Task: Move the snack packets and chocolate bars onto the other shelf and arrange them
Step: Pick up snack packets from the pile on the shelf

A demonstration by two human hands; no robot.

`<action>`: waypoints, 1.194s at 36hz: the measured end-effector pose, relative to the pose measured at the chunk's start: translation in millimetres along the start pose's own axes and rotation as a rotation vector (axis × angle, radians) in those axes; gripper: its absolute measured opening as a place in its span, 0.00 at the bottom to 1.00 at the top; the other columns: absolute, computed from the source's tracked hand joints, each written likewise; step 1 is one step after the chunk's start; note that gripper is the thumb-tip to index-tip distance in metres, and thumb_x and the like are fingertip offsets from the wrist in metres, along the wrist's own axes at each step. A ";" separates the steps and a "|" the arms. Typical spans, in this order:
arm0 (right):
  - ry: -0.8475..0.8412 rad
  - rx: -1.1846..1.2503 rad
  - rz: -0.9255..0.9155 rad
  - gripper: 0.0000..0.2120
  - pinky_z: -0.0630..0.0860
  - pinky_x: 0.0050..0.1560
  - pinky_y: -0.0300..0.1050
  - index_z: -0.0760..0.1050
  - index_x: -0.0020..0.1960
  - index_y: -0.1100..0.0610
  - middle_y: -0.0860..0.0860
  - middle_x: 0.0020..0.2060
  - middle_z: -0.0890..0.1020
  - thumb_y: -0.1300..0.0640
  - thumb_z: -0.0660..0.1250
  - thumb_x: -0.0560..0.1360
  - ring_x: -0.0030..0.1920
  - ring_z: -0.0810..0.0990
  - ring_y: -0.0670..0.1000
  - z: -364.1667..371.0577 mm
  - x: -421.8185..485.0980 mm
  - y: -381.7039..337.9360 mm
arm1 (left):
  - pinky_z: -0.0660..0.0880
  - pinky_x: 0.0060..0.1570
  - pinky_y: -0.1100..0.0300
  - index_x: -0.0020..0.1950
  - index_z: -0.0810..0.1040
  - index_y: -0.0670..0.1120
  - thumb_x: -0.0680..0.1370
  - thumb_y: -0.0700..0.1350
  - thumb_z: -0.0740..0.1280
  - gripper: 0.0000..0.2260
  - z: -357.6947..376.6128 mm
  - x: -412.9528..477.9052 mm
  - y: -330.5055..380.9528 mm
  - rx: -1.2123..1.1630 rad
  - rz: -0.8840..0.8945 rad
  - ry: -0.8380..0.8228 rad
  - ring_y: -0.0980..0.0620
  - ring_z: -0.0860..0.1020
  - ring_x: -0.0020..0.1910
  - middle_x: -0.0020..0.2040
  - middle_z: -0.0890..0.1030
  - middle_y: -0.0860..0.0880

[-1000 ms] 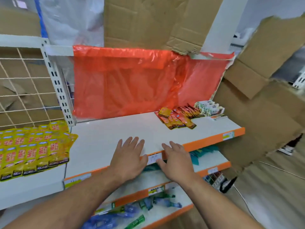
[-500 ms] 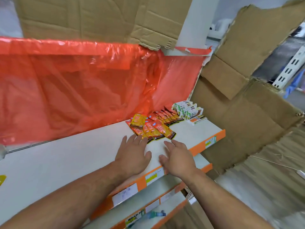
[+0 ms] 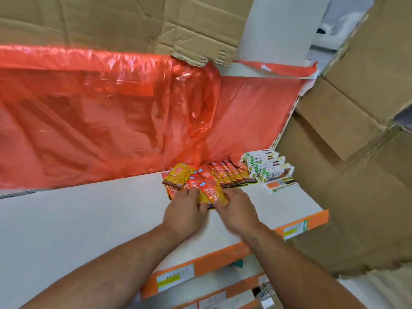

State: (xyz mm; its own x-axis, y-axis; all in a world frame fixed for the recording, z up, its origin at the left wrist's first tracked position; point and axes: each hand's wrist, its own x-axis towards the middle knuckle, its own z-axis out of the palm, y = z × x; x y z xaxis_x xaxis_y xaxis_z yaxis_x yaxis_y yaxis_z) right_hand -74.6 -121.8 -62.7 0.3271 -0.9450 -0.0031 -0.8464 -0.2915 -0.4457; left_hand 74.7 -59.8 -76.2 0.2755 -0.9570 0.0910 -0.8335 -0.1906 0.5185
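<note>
Packets [image 3: 211, 191] are lying mid-frame on the shelf [image 3: 89, 219], bars [image 3: 267, 169] beside. The left hand [image 3: 185, 212] and right hand [image 3: 237, 211] are touching the front ones; grip unclear. Pickup seems to be starting; next needs a gathering pinch.

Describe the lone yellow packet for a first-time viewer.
Start at the white shelf backed by the red plastic sheet. Near its right end lies a pile of snack packets; the yellow packet tops the pile's left end, beyond the left hand. It alone is mostly yellow; its neighbours are orange-red.
</note>
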 end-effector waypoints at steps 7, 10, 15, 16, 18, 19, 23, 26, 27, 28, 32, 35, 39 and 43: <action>-0.045 -0.017 0.057 0.23 0.75 0.56 0.53 0.76 0.61 0.51 0.51 0.59 0.77 0.37 0.64 0.74 0.60 0.75 0.56 5.2 28.8 23.4 | 0.76 0.53 0.48 0.61 0.71 0.46 0.74 0.57 0.67 0.21 26.7 9.1 17.7 -0.102 -0.322 0.171 0.42 0.75 0.58 0.58 0.75 0.45; -0.085 -0.003 0.059 0.24 0.73 0.57 0.53 0.73 0.61 0.48 0.49 0.59 0.76 0.35 0.64 0.72 0.61 0.75 0.56 8.0 35.1 27.4 | 0.75 0.54 0.47 0.63 0.70 0.47 0.74 0.59 0.68 0.24 32.4 12.7 23.3 -0.053 -0.386 0.197 0.42 0.75 0.59 0.60 0.74 0.45; -0.131 0.009 0.037 0.27 0.72 0.57 0.52 0.71 0.61 0.47 0.47 0.56 0.79 0.33 0.68 0.69 0.60 0.77 0.55 8.5 40.2 33.5 | 0.72 0.53 0.47 0.62 0.69 0.46 0.75 0.52 0.68 0.19 38.2 16.2 31.3 0.030 -0.448 0.218 0.42 0.74 0.59 0.61 0.73 0.46; -0.139 0.021 0.035 0.27 0.72 0.57 0.52 0.71 0.60 0.47 0.46 0.55 0.80 0.33 0.69 0.68 0.59 0.77 0.55 8.4 40.9 35.3 | 0.71 0.53 0.47 0.62 0.68 0.46 0.75 0.50 0.67 0.18 39.0 16.5 32.8 0.035 -0.457 0.226 0.41 0.74 0.59 0.61 0.72 0.45; -0.155 0.036 0.024 0.25 0.73 0.56 0.51 0.71 0.58 0.46 0.46 0.53 0.81 0.34 0.70 0.68 0.58 0.78 0.55 6.5 41.7 39.0 | 0.71 0.53 0.47 0.62 0.68 0.46 0.76 0.48 0.66 0.17 39.2 17.1 35.9 0.027 -0.483 0.235 0.41 0.74 0.59 0.62 0.72 0.45; -0.164 0.041 0.017 0.24 0.73 0.55 0.50 0.71 0.57 0.46 0.46 0.52 0.81 0.35 0.70 0.68 0.57 0.79 0.55 4.7 42.1 40.4 | 0.71 0.54 0.47 0.63 0.67 0.46 0.76 0.47 0.66 0.18 38.3 17.2 37.4 0.016 -0.498 0.235 0.41 0.74 0.59 0.62 0.72 0.45; -0.245 0.160 0.056 0.19 0.77 0.49 0.49 0.70 0.49 0.49 0.45 0.43 0.81 0.41 0.74 0.67 0.46 0.81 0.53 -1.8 47.8 44.3 | 0.72 0.56 0.47 0.63 0.67 0.47 0.74 0.50 0.69 0.20 34.9 15.2 37.8 -0.058 -0.541 0.235 0.41 0.76 0.59 0.61 0.75 0.45; -0.290 0.309 0.094 0.15 0.80 0.48 0.52 0.71 0.44 0.50 0.47 0.38 0.81 0.49 0.76 0.66 0.41 0.82 0.53 -4.6 53.2 45.3 | 0.75 0.55 0.49 0.57 0.70 0.50 0.72 0.51 0.72 0.18 32.6 7.6 34.8 -0.184 -0.546 0.254 0.41 0.79 0.54 0.56 0.81 0.48; -0.300 0.339 0.094 0.14 0.80 0.47 0.52 0.72 0.43 0.50 0.47 0.38 0.81 0.51 0.76 0.66 0.41 0.82 0.53 -5.7 53.7 45.5 | 0.76 0.53 0.49 0.55 0.70 0.50 0.71 0.50 0.73 0.17 32.6 5.0 33.1 -0.192 -0.537 0.239 0.42 0.80 0.53 0.54 0.81 0.48; -0.309 0.362 0.095 0.14 0.79 0.47 0.51 0.72 0.43 0.49 0.47 0.38 0.81 0.52 0.77 0.66 0.42 0.82 0.52 -6.2 53.6 45.9 | 0.76 0.51 0.50 0.54 0.71 0.50 0.70 0.49 0.74 0.17 33.0 2.8 30.6 -0.202 -0.522 0.225 0.43 0.80 0.51 0.53 0.82 0.49; -0.332 0.434 0.084 0.13 0.79 0.46 0.52 0.74 0.42 0.50 0.47 0.38 0.82 0.53 0.78 0.66 0.41 0.83 0.52 -8.0 52.7 47.8 | 0.73 0.44 0.56 0.50 0.72 0.50 0.73 0.46 0.73 0.11 28.9 -2.7 26.9 -0.327 -0.488 0.194 0.50 0.78 0.44 0.44 0.79 0.53; -0.329 0.467 0.067 0.11 0.78 0.43 0.50 0.75 0.41 0.50 0.47 0.37 0.82 0.53 0.78 0.67 0.41 0.83 0.52 -10.1 50.4 48.8 | 0.71 0.39 0.56 0.41 0.71 0.50 0.75 0.43 0.71 0.09 25.2 -2.0 22.7 -0.439 -0.509 0.222 0.51 0.75 0.39 0.37 0.76 0.53; -0.354 0.498 0.053 0.10 0.82 0.48 0.53 0.79 0.45 0.49 0.45 0.40 0.85 0.51 0.77 0.68 0.41 0.85 0.50 -8.1 49.0 51.3 | 0.67 0.33 0.61 0.37 0.68 0.48 0.76 0.38 0.71 0.14 21.1 -1.6 18.5 -0.583 -0.557 0.238 0.52 0.70 0.31 0.31 0.70 0.52; -0.361 0.513 0.034 0.07 0.81 0.51 0.55 0.80 0.43 0.50 0.46 0.40 0.85 0.51 0.76 0.70 0.43 0.84 0.51 -7.8 49.9 52.5 | 0.66 0.33 0.56 0.36 0.65 0.48 0.74 0.36 0.71 0.16 19.3 -6.3 16.9 -0.688 -0.555 0.228 0.50 0.66 0.31 0.31 0.66 0.49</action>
State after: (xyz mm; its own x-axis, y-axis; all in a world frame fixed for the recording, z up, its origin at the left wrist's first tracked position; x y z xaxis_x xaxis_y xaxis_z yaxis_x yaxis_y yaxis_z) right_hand -106.0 -185.4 -79.3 0.5006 -0.8167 -0.2869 -0.5789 -0.0694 -0.8124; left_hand 49.6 -61.2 -84.4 0.7007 -0.6863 -0.1949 -0.1035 -0.3681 0.9240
